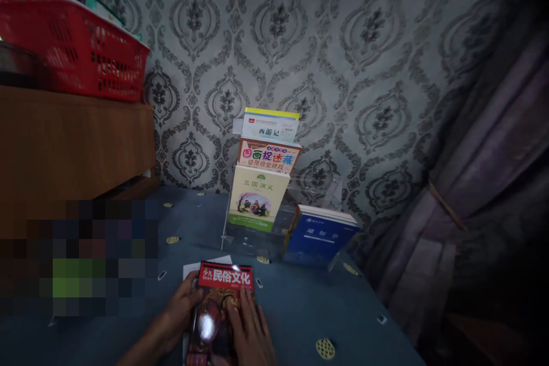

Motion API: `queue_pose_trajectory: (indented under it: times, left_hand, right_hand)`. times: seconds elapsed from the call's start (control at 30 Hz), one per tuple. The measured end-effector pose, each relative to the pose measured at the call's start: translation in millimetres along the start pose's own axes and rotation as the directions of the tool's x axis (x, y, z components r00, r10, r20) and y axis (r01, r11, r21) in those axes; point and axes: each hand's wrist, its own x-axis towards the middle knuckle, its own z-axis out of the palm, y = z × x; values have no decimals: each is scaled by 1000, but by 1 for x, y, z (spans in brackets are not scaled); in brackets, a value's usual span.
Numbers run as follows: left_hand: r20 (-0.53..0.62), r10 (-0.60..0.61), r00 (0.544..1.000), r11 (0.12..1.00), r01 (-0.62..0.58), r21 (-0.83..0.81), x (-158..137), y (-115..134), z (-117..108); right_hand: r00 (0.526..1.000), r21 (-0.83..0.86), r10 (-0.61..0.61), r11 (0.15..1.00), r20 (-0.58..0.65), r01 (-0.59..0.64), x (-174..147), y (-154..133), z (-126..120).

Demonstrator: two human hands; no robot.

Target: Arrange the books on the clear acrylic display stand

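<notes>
A book with a red title band and a dark, glossy cover is in front of me at the bottom of the head view. My left hand grips its left edge, thumb on the cover and the other fingers partly hidden. My right hand lies over the cover's right side, fingers stretched out and touching it. White paper or another pale booklet shows from under the book. Beyond stands a clear tiered book rack, holding a green-and-cream book, a brown-red picture book and a yellow-topped book.
Several blue-covered books or booklets lean at the rack's right. The blue patterned tablecloth runs to an edge at right, beside a purple curtain. On a wooden cabinet at left sits a red basket. A blurred patch covers the lower left.
</notes>
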Motion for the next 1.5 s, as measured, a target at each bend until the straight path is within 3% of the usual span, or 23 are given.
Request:
queue_pose_trajectory:
  times: [0.1,0.2,0.37,0.53,0.63,0.73,0.93,1.27,1.37,1.5]
  left_hand:
    - [-2,-18,1000,1000,18,0,-9,12,11]
    - [-59,-3,998,1000,3,9,-16,25,22]
    - [-39,48,998,999,-47,13,-13,41,35]
    - [3,128,992,991,-128,42,4,58,50]
    - [48,197,979,975,-201,90,20,72,61]
    - [92,265,960,953,-275,127,39,88,76]
    - [189,386,903,907,-409,103,76,116,112]
    - [247,557,793,766,-605,219,110,170,148]
    - [305,590,747,725,-657,205,116,180,155]
    - [363,592,720,704,-681,201,120,183,158]
  right_hand:
    - [994,140,-3,990,-111,19,-10,-4,-6]
    - [982,352,119,934,-147,-61,-13,-19,-25]
    - [940,688,300,717,-161,-111,-2,-32,-49]
    - [859,861,469,503,-203,-71,27,-26,-71]
    - [906,937,389,349,-166,22,50,-22,-96]
    - [936,955,300,281,-186,99,73,-24,-126]
    - [894,930,314,287,-319,230,113,-24,-165]
    - [785,753,236,529,-573,391,170,0,-217]
    - [756,719,203,530,-623,450,181,4,-224]
    - [742,706,198,533,-641,467,185,8,-223]
